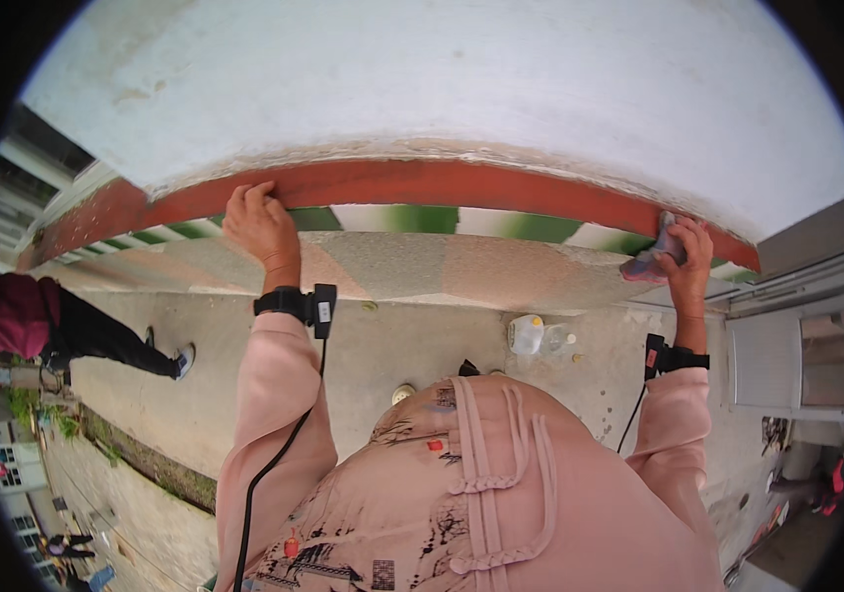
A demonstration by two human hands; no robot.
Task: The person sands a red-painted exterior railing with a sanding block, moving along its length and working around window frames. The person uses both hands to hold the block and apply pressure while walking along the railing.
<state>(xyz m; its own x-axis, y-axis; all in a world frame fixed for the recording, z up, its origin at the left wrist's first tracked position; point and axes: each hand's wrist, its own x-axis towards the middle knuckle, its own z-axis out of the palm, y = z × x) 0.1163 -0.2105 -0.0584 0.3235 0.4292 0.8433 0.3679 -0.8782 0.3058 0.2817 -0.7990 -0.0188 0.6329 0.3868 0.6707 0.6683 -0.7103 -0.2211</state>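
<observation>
My left hand (261,222) rests with curled fingers on the red painted band (412,183) along the foot of a white wall (442,79). My right hand (684,252) presses a pink-grey cloth (651,261) against the same red band further right. Below the band runs a green and white striped strip (412,219). Both wrists carry black straps with small devices, and a cable runs down from the left one. My pink sleeves and patterned pink top fill the lower middle.
A clear plastic bottle (533,335) lies on the concrete ledge (422,355) below the wall. Another person in dark trousers (96,331) stands at the left. A white slatted shutter (767,360) is at the right. Street and plants lie lower left.
</observation>
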